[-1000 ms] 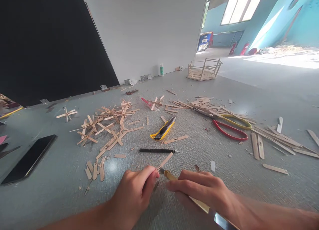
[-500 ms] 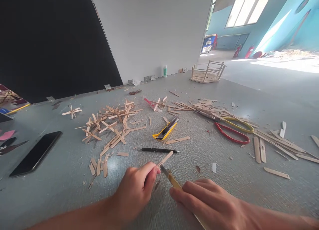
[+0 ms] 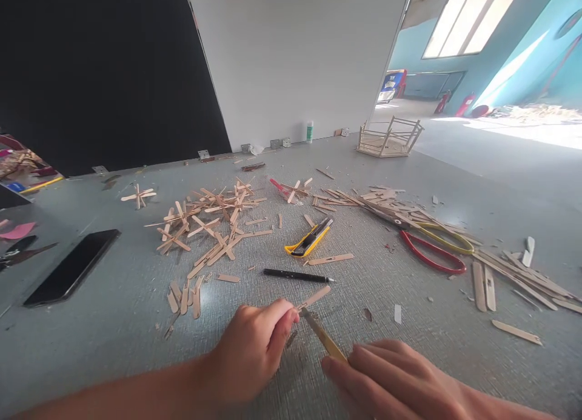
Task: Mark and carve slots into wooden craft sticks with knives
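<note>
My left hand [image 3: 259, 347] is closed, pinching a wooden craft stick [image 3: 316, 297] with a small slot cut in it between thumb and finger. From the right, my right hand [image 3: 391, 377] is closed around a slim craft knife [image 3: 330, 341] with a yellowish handle. The knife's tip meets the stick close to my left fingertips, where the slot is; whether it is in the wood I cannot tell. Beyond the hands lie a black pen [image 3: 297, 276], another slotted stick [image 3: 331, 259] and a yellow and black utility knife [image 3: 311, 237].
Crossed craft sticks [image 3: 213, 226] are heaped at the left, near a black phone [image 3: 73, 267]. Scissors [image 3: 431, 250] with red and yellow handles lie among loose sticks at the right. Farther back stand a stick-built frame [image 3: 390, 138] and a green-white tube [image 3: 310, 132].
The view has shifted, so most things sit slightly farther right. The craft stick now points lower and more to the right. Both hands keep their holds.
</note>
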`<state>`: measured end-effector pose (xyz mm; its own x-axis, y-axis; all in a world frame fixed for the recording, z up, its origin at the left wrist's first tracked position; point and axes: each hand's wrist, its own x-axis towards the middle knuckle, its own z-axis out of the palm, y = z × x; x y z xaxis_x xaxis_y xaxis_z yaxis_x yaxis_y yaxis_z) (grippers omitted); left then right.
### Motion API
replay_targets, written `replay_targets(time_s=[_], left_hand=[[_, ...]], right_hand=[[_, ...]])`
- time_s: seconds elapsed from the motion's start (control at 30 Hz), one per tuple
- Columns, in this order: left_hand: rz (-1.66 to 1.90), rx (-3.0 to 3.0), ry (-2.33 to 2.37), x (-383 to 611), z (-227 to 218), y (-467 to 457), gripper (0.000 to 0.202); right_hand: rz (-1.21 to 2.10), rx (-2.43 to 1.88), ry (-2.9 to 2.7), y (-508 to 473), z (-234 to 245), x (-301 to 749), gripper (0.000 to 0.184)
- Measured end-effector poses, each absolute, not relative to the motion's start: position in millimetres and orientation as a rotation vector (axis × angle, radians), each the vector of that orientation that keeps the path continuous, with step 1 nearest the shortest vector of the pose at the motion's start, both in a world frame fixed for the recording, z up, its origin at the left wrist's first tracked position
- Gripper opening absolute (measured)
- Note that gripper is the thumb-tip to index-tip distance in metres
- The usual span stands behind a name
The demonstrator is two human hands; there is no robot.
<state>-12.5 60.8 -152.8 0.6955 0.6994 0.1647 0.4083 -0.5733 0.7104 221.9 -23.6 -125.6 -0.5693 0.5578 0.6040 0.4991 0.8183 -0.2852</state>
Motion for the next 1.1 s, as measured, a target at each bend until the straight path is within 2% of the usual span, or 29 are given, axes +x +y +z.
replay_targets(time_s=[0.1,0.23,0.47,0.53,0.6,0.67,0.73,0.8,0.97,1.1], left_hand=[[0.620,2.164,0.931,-13,-151,62,0.035],[0.677,2.007,1.035,-11,-146,64,0.038],[0.638,1.964,0.899,-10,-140,63,0.034],[0.604,1.954,0.844,-10,-136,63,0.032],[0.553,1.931,0.811,-9,-131,64,0.031],[0.498,1.918,0.788,-7,-126,67,0.029],[0.466,1.895,0.747,-7,-125,70,0.027],[0.437,1.801,0.704,-7,-126,73,0.026],[0.421,1.567,0.637,-7,-128,74,0.043],[0.391,1.545,0.606,-5,-127,74,0.026]], right_hand=[[0.399,-0.808,-2.274,-7,-118,233,0.035],[0.973,-0.897,-2.248,16,-96,253,0.037],[1.429,-0.974,-2.313,26,-70,274,0.058],[1.484,-1.085,-2.293,24,-71,269,0.054],[1.366,-1.323,-2.200,21,-77,259,0.032],[1.060,-1.594,-2.086,18,-86,249,0.012],[0.805,-1.626,-2.059,15,-96,242,0.016],[0.621,-1.462,-2.170,13,-105,239,0.023],[0.286,-1.226,-2.445,11,-115,241,0.031],[0.142,-1.214,-2.532,12,-122,239,0.033]])
